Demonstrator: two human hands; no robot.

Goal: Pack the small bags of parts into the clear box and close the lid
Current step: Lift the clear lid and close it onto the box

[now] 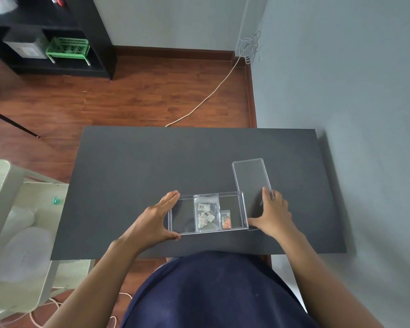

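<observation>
The clear box [182, 214] lies on the dark table [133, 166], near the front edge. Inside it rest a larger clear bag with white labels and small white parts [206, 213] and a small bag of orange parts [226, 220]. My left hand [158, 217] cups the box's left end, thumb at the near corner and fingers at the far corner. The clear lid [250, 176] lies flat on the table just right of the box, stretching away from me. My right hand [271, 214] grips the lid's near end, thumb toward the box's right wall.
A black shelf unit [57, 31] with a green basket [68, 47] stands at the back left. A pale cart [21, 233] sits left of the table. A white cord [211, 93] runs across the wooden floor. The grey wall borders the table's right side.
</observation>
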